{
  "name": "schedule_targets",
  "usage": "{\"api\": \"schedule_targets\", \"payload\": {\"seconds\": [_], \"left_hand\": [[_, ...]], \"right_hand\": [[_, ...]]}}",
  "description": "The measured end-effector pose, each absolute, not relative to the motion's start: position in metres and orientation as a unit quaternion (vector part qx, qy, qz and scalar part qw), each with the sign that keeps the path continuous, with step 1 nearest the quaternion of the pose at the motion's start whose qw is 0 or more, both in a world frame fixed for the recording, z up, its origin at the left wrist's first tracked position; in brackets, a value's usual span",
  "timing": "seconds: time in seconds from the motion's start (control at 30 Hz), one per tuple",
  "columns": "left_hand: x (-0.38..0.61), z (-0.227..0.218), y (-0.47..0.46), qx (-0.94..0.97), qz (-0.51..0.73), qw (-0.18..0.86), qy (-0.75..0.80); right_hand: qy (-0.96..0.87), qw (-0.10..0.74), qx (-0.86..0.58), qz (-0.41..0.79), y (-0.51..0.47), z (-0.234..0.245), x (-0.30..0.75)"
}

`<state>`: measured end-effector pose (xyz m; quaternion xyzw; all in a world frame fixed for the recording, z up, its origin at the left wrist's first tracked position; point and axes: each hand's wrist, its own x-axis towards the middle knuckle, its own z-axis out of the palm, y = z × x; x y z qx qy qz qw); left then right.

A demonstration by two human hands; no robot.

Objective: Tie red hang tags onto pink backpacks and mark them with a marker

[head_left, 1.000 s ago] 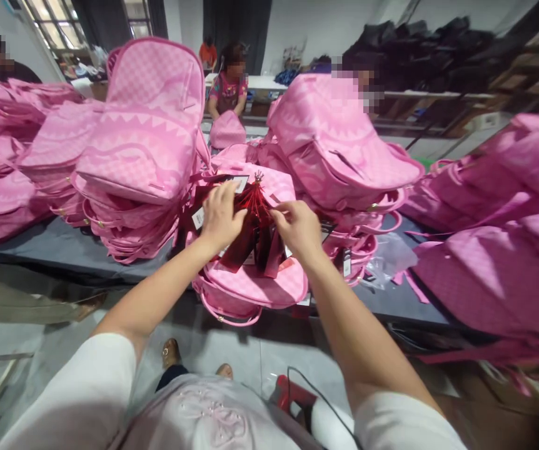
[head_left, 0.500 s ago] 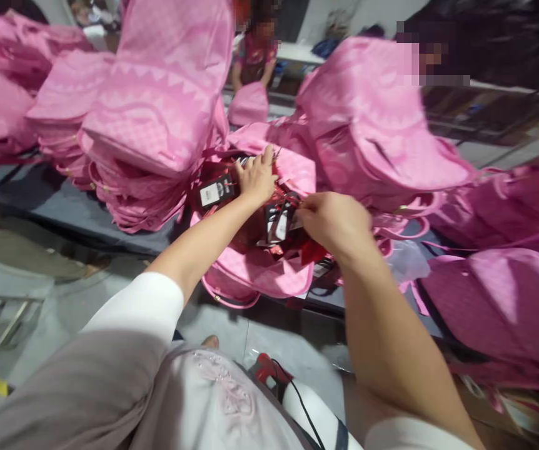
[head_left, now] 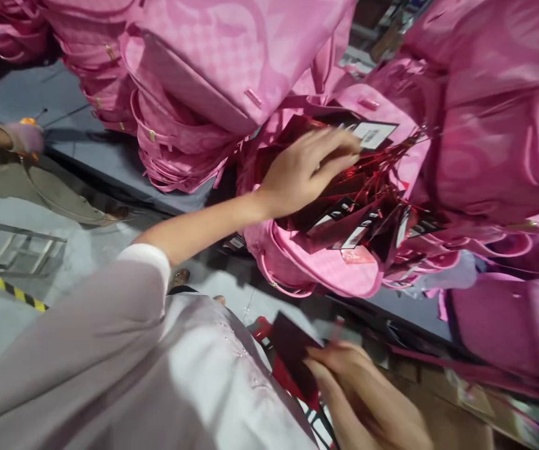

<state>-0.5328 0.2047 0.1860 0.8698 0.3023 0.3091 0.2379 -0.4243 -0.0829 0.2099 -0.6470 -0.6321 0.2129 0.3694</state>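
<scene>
My left hand (head_left: 304,172) reaches over a heap of black-and-red hang tags (head_left: 354,225) with red strings (head_left: 386,165), piled on a pink backpack (head_left: 316,259). Its fingers are extended and slightly apart, touching or just above the heap. A black tag with a white barcode label (head_left: 373,134) lies by the fingertips. Down near my body, my right hand (head_left: 363,394) pinches black-and-red hang tags (head_left: 295,347) between thumb and fingers; how many is unclear. More white-labelled tags show below that hand, partly cut off.
Stacked pink backpacks (head_left: 194,75) stand to the left of the heap, others (head_left: 494,137) to the right. A dark table (head_left: 105,153) runs beneath them. At far left is another person's gloved hand (head_left: 26,137). A metal stool (head_left: 20,250) stands on the floor.
My right hand has moved from the heap down toward my body with tags in it. My left hand stays over the heap. The view has shifted, bringing the bags closer.
</scene>
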Motion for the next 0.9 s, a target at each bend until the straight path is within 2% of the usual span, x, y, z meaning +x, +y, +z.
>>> {"api": "schedule_targets", "payload": {"seconds": [0.07,0.1,0.2,0.27,0.4,0.5,0.6,0.67,0.73,0.83,0.9], "left_hand": [[-0.583,0.166,0.156,0.779,0.45,0.338,0.275],[-0.604,0.151,0.136,0.749,0.469,0.403,0.237],[-0.647,0.1,0.095,0.644,0.452,0.575,0.225],[-0.66,0.072,0.088,0.609,0.437,0.602,0.274],[-0.668,0.047,0.104,0.634,0.392,0.573,0.34],[-0.67,0.042,0.126,0.654,0.34,0.569,0.365],[-0.667,0.037,0.14,0.759,0.265,0.479,0.352],[-0.665,0.032,0.144,0.819,0.217,0.414,0.333],[-0.665,0.027,0.146,0.847,0.187,0.375,0.327],[-0.664,0.023,0.151,0.864,0.171,0.348,0.32],[-0.66,0.024,0.157,0.873,0.168,0.34,0.308]], "right_hand": [[-0.66,0.363,-0.61,0.244,-0.057,0.192,-0.458],[-0.658,0.369,-0.608,0.248,-0.043,0.179,-0.474],[-0.594,0.399,-0.662,0.224,-0.001,0.128,-0.511],[-0.551,0.418,-0.684,0.232,0.019,0.096,-0.528],[-0.529,0.408,-0.698,0.256,0.03,0.066,-0.542],[-0.494,0.393,-0.756,0.171,0.03,0.066,-0.534],[-0.467,0.341,-0.811,0.087,0.032,0.069,-0.524],[-0.473,0.326,-0.813,0.098,0.034,0.066,-0.522],[-0.455,0.361,-0.802,0.138,0.036,0.06,-0.522],[-0.421,0.405,-0.791,0.181,0.037,0.05,-0.524],[-0.423,0.388,-0.8,0.174,0.039,0.047,-0.522]]}}
